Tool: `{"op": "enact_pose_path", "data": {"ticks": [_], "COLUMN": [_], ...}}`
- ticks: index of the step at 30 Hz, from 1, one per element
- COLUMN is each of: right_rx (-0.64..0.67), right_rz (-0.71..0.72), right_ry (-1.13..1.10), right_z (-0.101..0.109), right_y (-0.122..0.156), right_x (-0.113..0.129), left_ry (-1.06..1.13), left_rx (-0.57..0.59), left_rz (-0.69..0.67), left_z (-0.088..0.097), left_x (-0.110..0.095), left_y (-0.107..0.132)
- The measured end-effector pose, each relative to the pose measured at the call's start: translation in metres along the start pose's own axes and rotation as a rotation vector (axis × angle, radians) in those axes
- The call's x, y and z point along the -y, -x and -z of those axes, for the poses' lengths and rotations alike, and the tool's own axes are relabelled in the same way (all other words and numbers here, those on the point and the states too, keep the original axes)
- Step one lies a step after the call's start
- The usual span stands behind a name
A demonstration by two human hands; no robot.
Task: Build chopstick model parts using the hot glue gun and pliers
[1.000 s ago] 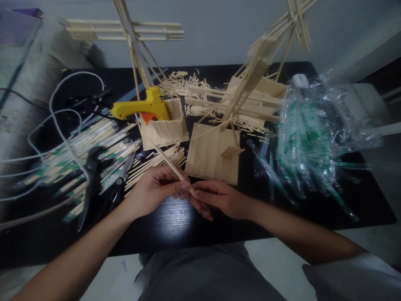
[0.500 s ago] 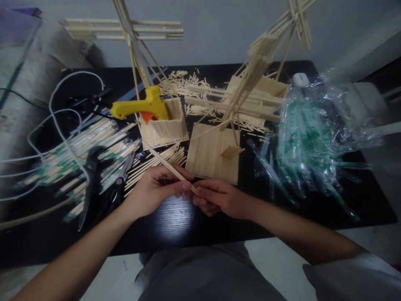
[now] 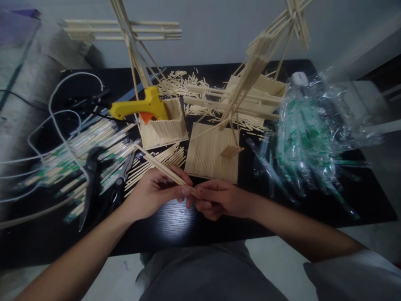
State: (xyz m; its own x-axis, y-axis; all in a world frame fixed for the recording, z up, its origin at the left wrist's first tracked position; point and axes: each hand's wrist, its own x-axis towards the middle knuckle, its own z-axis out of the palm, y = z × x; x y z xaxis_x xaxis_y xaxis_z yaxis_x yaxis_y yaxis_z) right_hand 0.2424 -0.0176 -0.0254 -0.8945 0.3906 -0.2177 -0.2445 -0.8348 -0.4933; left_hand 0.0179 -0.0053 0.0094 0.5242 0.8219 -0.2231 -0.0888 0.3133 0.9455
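Observation:
My left hand (image 3: 155, 193) and my right hand (image 3: 221, 200) meet over the near middle of the black table (image 3: 175, 225). Both pinch a pair of wooden chopsticks (image 3: 158, 165) that slants up to the left from my fingertips. The left fingers wrap the sticks near their lower end, and the right thumb and fingers grip the very tip. Just beyond my hands lies a flat square panel of glued sticks (image 3: 212, 152). Loose bare chopsticks (image 3: 156, 161) lie to the left of that panel.
A yellow glue gun (image 3: 140, 108) rests on a small stick box (image 3: 163, 125). Black scissors (image 3: 94, 184) and wrapped chopsticks (image 3: 78, 154) lie left, with white cables (image 3: 59, 104). Empty plastic wrappers (image 3: 307, 138) pile up right. Tall stick frames (image 3: 250, 71) stand behind.
The chopsticks have tilted lower and further left in my hands. My right hand has slid slightly down and closed tighter on their tip. The rest stays put.

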Motion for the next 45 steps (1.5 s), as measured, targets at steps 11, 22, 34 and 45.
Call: {"op": "enact_pose_path", "data": {"ticks": [11,22,34,45], "right_rx": [-0.009,-0.061,-0.126,-0.172], "right_rz": [-0.013,0.015,0.061,0.063], "right_ry": [0.014,0.066,0.168,0.229], "right_z": [-0.0027,-0.0032,-0.006,-0.0048], "right_y": [0.001,0.0012,-0.0016,-0.0024], "right_x": [0.0015,0.0003,-0.0006,-0.0008], "left_ry": [-0.002,-0.042,-0.066,-0.077], "left_rx": [0.053,0.04,0.026,0.021], "left_rz": [0.01,0.031,0.035,0.035], "left_z": [0.0026,0.0029,0.0047,0.0045], "left_x": [0.0003,0.0005,0.0,0.0012], "left_y": [0.0023,0.0009,0.0004,-0.0009]}}
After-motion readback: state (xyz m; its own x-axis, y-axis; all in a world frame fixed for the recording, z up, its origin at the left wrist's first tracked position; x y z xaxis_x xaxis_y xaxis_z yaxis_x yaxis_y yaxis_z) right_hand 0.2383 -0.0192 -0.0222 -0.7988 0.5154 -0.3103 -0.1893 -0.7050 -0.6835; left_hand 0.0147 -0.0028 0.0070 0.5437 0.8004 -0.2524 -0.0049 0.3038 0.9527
